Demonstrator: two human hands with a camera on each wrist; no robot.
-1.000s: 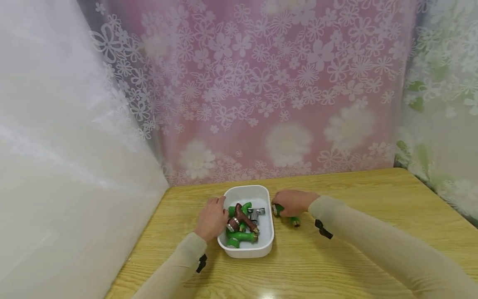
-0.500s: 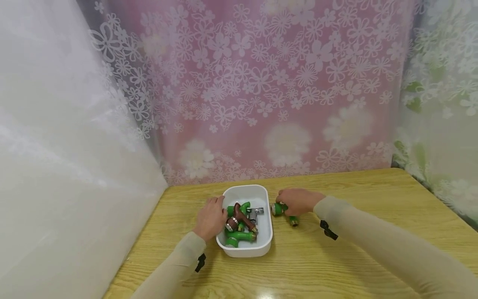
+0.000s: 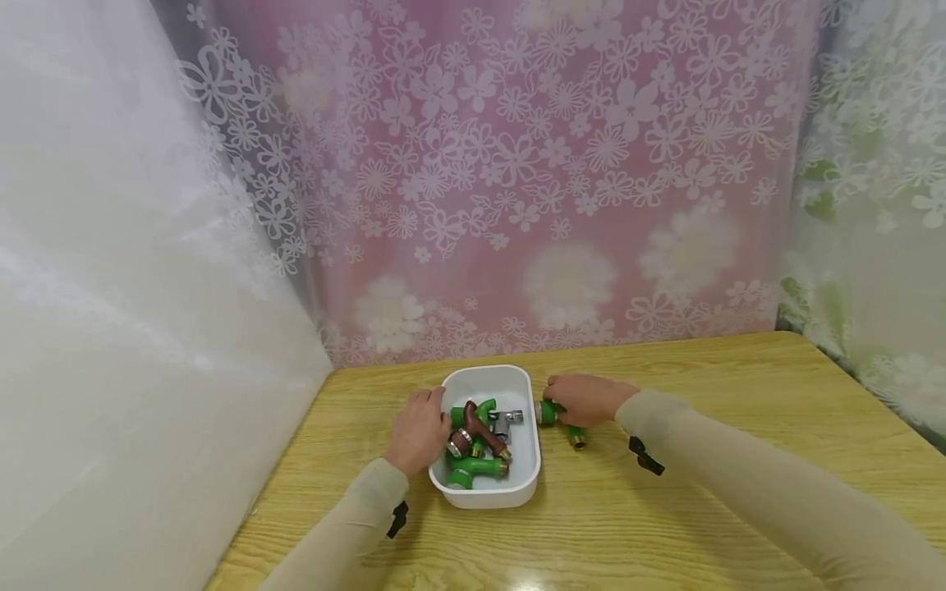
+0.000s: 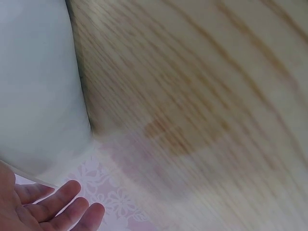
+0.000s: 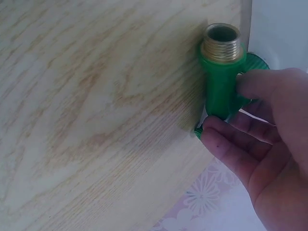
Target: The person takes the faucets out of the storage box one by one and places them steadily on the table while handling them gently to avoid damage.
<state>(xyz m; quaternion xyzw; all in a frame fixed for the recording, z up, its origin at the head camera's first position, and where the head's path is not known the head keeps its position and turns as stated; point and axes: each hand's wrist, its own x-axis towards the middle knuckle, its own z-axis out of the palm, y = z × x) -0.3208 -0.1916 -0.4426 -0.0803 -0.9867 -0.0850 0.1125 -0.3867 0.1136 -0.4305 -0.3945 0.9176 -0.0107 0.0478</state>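
My right hand [image 3: 587, 400] is at the right side of a white plastic bin [image 3: 491, 499]. Its thumb and fingers pinch a green pipe fitting [image 5: 219, 89], which has a brass threaded mouth; its knurled round end [image 3: 545, 413] is right at the bin wall. On the bin's left rim rests my left hand [image 3: 419, 428], fingers loosely extended along the outer wall in the left wrist view. Inside the bin lie more fittings: a brown one [image 3: 484, 432] with a brass tip, green ones such as the front one [image 3: 480, 467], and small grey metal pieces [image 3: 504, 420].
All of this stands on a wood-grain table [image 3: 628, 525]. A pink flowered curtain [image 3: 554, 205] hangs behind its far edge, with a white sheet [image 3: 148, 328] along the left and a pale flowered sheet [image 3: 872, 246] at the right.
My right hand drew back a little to the right, uncovering the fitting's knurled end, then came slightly left again with the fitting. My left hand and the bin have stayed in place.
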